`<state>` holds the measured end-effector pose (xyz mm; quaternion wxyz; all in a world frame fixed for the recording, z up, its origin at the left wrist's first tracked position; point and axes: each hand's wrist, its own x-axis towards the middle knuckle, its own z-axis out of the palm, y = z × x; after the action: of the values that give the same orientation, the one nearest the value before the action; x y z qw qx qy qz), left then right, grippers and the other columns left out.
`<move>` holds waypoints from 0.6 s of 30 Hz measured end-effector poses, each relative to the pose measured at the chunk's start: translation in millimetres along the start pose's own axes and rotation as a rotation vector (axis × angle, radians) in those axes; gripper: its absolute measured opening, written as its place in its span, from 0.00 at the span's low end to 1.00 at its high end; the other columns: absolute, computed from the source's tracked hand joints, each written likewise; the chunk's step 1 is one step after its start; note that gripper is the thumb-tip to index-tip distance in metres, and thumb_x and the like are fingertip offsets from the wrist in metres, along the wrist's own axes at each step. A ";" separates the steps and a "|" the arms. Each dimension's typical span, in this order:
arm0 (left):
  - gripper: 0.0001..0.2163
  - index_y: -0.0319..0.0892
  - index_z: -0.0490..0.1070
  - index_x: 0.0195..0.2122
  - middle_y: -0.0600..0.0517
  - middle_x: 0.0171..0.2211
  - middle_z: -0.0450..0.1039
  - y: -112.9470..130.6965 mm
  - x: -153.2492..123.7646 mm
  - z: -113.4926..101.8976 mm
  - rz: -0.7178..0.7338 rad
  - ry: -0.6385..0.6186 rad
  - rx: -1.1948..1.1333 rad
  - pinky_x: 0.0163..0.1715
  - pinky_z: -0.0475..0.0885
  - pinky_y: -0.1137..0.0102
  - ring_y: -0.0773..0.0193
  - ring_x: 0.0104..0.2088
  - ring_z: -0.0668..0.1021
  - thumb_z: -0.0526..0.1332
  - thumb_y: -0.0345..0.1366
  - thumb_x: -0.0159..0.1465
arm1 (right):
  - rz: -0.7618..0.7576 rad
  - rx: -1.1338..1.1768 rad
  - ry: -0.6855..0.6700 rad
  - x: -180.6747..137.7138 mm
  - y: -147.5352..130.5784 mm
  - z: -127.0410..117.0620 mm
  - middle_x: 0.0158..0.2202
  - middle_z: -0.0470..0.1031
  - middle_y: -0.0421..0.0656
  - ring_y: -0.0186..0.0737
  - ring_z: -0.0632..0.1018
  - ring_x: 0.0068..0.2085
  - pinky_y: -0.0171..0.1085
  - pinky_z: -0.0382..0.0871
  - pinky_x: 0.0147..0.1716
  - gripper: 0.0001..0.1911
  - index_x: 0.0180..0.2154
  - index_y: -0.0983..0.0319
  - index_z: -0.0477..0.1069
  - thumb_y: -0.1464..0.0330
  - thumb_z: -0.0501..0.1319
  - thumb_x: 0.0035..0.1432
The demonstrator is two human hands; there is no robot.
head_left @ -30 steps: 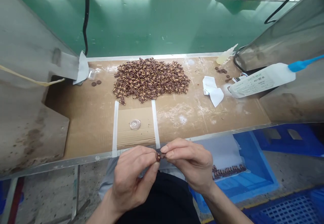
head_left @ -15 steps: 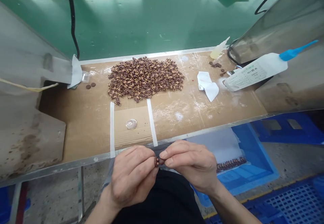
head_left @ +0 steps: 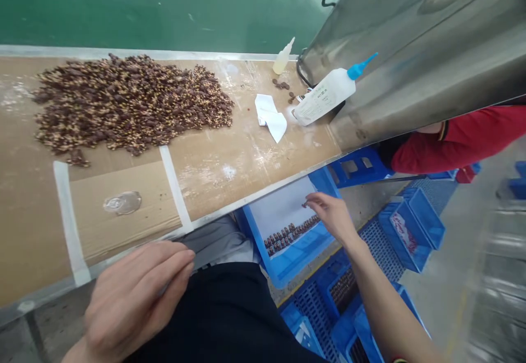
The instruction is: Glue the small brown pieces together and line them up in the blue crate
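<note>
My right hand (head_left: 331,215) reaches over a blue crate (head_left: 283,275) below the table's edge, its fingertips pinching a small dark brown piece (head_left: 304,205). White sheet (head_left: 271,207) lies inside the crate, and rows of small brown pieces (head_left: 283,237) stand along its near side. Close to my body, my left hand (head_left: 139,292) is closed by the table's front edge; its fingers press together and hide whatever they may hold. On a cardboard patch (head_left: 139,188) between two white tape strips sits a clear blob or disc (head_left: 123,202).
A large heap of brown pieces with yellowish tips (head_left: 135,105) covers the table's left. Farther right are a white cloth (head_left: 270,116), a small bottle (head_left: 283,58) and a large blue-tipped bottle (head_left: 326,97). Another person's red sleeve (head_left: 460,144) shows beyond the metal housing (head_left: 382,73).
My hands have parted: the right moved out over the crate with a small brown piece, while the left stayed near my body. The view has swung to the right.
</note>
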<state>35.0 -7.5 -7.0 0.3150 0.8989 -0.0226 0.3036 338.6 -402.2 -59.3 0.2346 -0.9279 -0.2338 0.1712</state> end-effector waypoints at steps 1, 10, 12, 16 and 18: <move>0.08 0.41 0.82 0.50 0.48 0.38 0.90 0.0 -0.2 0.3 0.006 0.004 0.014 0.43 0.86 0.71 0.62 0.34 0.91 0.70 0.23 0.76 | 0.007 -0.048 -0.072 1.6 18.3 9.0 0.42 0.92 0.49 0.48 0.90 0.41 0.44 0.85 0.49 0.13 0.44 0.60 0.88 0.62 0.67 0.79; 0.08 0.41 0.82 0.50 0.51 0.36 0.89 7.5 -2.8 -5.8 -0.001 0.040 0.096 0.40 0.84 0.70 0.64 0.32 0.89 0.70 0.21 0.77 | 0.049 -0.334 -0.479 2.3 95.3 76.3 0.52 0.87 0.45 0.46 0.87 0.52 0.51 0.86 0.59 0.15 0.50 0.60 0.84 0.55 0.72 0.82; 0.08 0.41 0.83 0.49 0.51 0.36 0.89 11.2 -3.2 -4.7 -0.028 0.050 0.097 0.40 0.85 0.69 0.64 0.33 0.89 0.70 0.21 0.76 | 0.041 -0.361 -0.512 2.0 102.7 80.7 0.54 0.87 0.46 0.48 0.87 0.54 0.53 0.86 0.60 0.14 0.53 0.60 0.83 0.56 0.72 0.82; 0.09 0.39 0.84 0.49 0.51 0.37 0.88 11.9 -7.2 -0.3 -0.034 0.080 0.075 0.42 0.85 0.69 0.64 0.34 0.89 0.73 0.20 0.74 | 0.015 -0.387 -0.551 2.0 109.8 86.7 0.56 0.86 0.47 0.49 0.87 0.55 0.53 0.86 0.60 0.14 0.55 0.61 0.83 0.56 0.72 0.82; 0.08 0.38 0.84 0.49 0.50 0.38 0.89 8.0 -10.7 1.0 -0.019 0.080 0.070 0.43 0.85 0.71 0.65 0.34 0.89 0.73 0.20 0.75 | 0.006 -0.393 -0.562 2.0 111.1 88.4 0.57 0.86 0.47 0.49 0.87 0.55 0.53 0.86 0.60 0.14 0.56 0.60 0.83 0.56 0.72 0.82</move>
<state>25.0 -16.1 -9.1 0.2869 0.8968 0.0093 0.3368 341.7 -456.5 -190.5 -0.0226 -0.8725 -0.3153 0.3726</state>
